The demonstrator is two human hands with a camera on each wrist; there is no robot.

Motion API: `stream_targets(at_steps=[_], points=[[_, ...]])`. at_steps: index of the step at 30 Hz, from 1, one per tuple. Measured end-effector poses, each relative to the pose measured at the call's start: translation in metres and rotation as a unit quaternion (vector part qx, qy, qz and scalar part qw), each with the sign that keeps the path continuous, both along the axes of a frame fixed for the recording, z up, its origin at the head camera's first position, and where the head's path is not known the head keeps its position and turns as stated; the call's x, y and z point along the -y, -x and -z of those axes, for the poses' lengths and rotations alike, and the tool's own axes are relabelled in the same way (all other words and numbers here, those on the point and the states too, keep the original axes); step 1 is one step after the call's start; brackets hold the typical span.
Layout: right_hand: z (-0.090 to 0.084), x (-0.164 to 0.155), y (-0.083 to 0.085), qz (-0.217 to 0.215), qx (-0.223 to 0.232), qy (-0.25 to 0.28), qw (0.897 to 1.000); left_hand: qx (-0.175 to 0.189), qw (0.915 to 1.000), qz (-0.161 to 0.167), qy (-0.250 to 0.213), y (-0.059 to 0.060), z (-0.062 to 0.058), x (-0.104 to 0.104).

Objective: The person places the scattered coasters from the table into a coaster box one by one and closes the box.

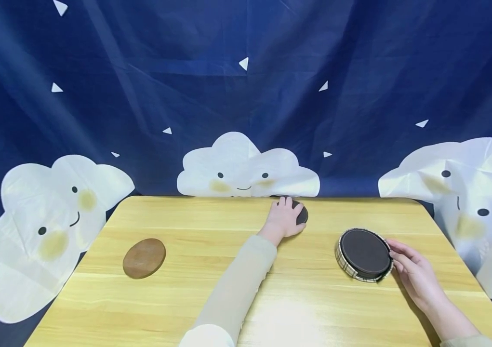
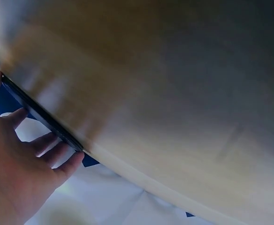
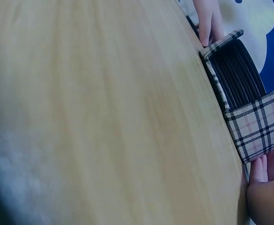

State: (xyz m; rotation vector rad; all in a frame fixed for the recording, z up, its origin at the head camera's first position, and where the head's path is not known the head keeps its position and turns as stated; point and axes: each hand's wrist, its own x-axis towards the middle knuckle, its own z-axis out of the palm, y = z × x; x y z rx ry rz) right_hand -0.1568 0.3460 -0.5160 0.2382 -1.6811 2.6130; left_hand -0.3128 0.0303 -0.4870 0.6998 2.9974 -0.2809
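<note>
At the far edge of the table, my left hand (image 1: 284, 219) spreads over a round dark coaster (image 1: 303, 215) and holds it by its rim. The left wrist view shows that coaster (image 2: 43, 116) edge-on, thumb at one end and fingertips along its side. My right hand (image 1: 417, 274) grips the right side of a round plaid coaster holder (image 1: 344, 264), thumb near its rim. A stack of dark coasters (image 3: 237, 72) fills this holder, seen through the gap in its wall in the right wrist view. To the left lies a brown round coaster (image 1: 144, 258), apart from both hands.
The light wooden table (image 1: 98, 308) has rounded far corners. Behind it hangs a dark blue curtain (image 1: 211, 96) printed with white clouds and small triangles. My left forearm (image 1: 237, 279) reaches across the middle of the table, between the brown coaster and the holder.
</note>
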Motion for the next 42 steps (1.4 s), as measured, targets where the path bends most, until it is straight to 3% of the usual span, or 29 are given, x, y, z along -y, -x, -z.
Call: stream_targets(at_steps=[11,26,42], points=[[0.000,0.000,0.000,0.003,0.003,-0.004,1.000,-0.009,0.9999,-0.005,-0.007,-0.007,-0.007,0.004],[0.001,0.000,0.000,0.004,0.002,-0.005,1.000,0.005,0.9999,-0.002,-0.015,-0.006,-0.004,0.007],[0.002,0.000,0.000,-0.003,-0.006,0.008,1.000,-0.040,0.9970,0.052,-0.040,-0.022,-0.020,-0.007]])
